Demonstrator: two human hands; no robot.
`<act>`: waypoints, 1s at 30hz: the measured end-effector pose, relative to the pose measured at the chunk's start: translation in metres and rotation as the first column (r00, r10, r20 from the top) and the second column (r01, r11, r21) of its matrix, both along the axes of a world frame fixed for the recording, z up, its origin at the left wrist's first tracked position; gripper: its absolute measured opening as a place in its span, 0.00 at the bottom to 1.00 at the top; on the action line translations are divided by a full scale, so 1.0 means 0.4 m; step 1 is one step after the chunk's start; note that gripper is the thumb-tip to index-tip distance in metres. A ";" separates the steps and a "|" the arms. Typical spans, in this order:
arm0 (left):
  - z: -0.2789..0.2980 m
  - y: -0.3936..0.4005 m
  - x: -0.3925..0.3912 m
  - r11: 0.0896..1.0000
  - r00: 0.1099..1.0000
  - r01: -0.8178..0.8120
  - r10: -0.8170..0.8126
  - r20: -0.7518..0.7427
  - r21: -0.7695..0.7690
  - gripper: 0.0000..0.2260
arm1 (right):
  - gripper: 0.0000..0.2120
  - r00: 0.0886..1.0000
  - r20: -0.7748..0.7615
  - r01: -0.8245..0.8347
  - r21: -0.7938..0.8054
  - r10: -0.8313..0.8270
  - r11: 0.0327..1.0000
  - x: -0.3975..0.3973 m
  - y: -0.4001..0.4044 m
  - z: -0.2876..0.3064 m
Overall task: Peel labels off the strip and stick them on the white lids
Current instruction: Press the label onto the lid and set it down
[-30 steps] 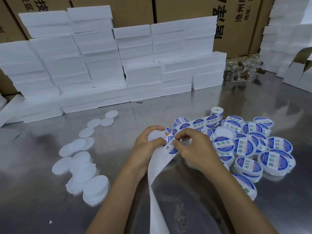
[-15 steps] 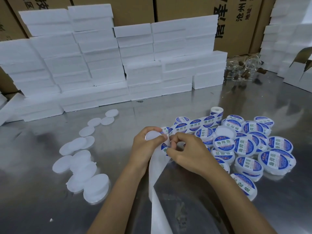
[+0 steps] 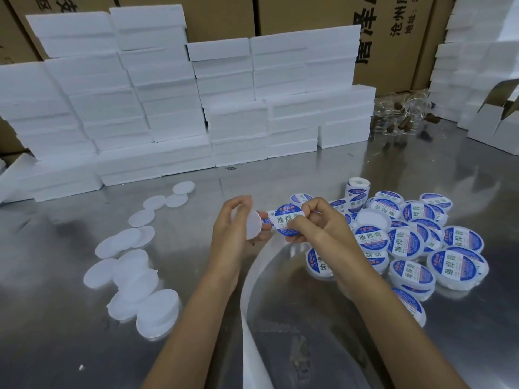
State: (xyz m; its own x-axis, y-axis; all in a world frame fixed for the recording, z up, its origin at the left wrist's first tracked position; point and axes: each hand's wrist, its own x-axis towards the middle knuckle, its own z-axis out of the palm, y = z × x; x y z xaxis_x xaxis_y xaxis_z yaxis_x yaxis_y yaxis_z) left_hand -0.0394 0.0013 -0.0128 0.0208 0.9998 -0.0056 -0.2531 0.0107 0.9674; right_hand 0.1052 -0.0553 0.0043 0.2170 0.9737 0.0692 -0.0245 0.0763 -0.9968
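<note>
My left hand (image 3: 234, 226) holds a plain white lid (image 3: 253, 224) on edge, its flat face turned toward the right. My right hand (image 3: 317, 224) pinches a round blue-and-white label (image 3: 287, 221) just to the right of that lid, a small gap between them. The empty white backing strip (image 3: 248, 299) curls down from between my hands toward the bottom edge. The label roll (image 3: 356, 186) stands behind my right hand. Several unlabelled white lids (image 3: 134, 272) lie at the left; several labelled lids (image 3: 415, 242) are heaped at the right.
Everything rests on a shiny metal table (image 3: 70, 346). Stacked white foam boxes (image 3: 174, 108) form a wall along the back, with more at the far right (image 3: 477, 66). Brown cartons (image 3: 309, 12) stand behind. Clear glass bottles (image 3: 401, 113) lie at the back right.
The label has come off the strip and is now held free in my right fingers. My left hand has turned the white lid on edge, facing the label.
</note>
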 end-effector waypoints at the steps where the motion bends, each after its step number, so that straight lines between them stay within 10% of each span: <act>1: 0.008 0.001 0.001 0.999 0.996 0.022 -0.019 0.092 -0.031 0.10 | 0.09 1.000 -0.013 -0.008 0.003 0.008 1.000 -0.002 0.002 0.000; 10: 0.034 -0.018 -0.003 0.962 0.884 0.270 -0.229 0.408 -0.044 0.28 | 0.11 0.997 0.030 -0.079 0.112 0.076 0.991 -0.046 0.038 0.011; 24: 0.048 -0.034 0.016 0.961 0.929 0.270 -0.276 0.247 0.061 0.24 | 0.13 0.991 0.133 -0.005 0.143 -0.014 0.990 -0.064 0.052 -0.014; 30: 0.049 -0.036 0.016 0.967 0.941 0.244 -0.255 0.223 0.075 0.20 | 0.17 0.882 0.418 0.141 0.209 -0.219 0.968 -0.063 0.062 -0.038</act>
